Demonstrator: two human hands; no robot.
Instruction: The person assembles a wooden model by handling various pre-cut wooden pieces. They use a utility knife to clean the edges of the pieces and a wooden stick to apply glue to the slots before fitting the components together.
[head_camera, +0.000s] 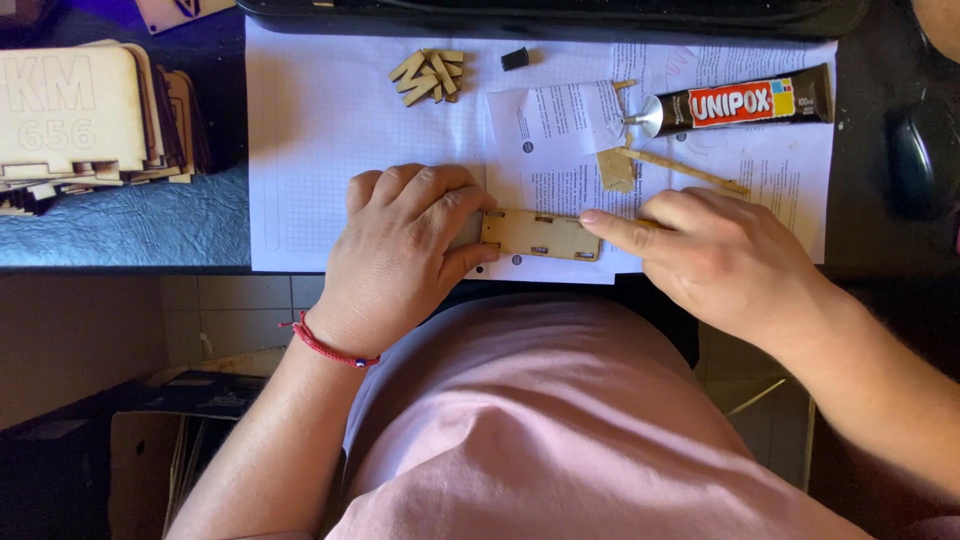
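Observation:
A small rectangular plywood panel (540, 234) with slots lies flat on white paper sheets (310, 130) near the desk's front edge. My left hand (405, 250) rests on its left end, fingers curled and thumb against its lower edge. My right hand (715, 262) is at its right end, with the index finger pointing onto the panel's right edge. A red cord bracelet circles my left wrist.
A black glue tube (745, 103) with its cap (514, 58) off lies at the back right, beside a thin wooden stick (685, 171). A pile of small wooden pieces (430, 74) sits at the back. Stacked plywood sheets (75, 110) are at the far left.

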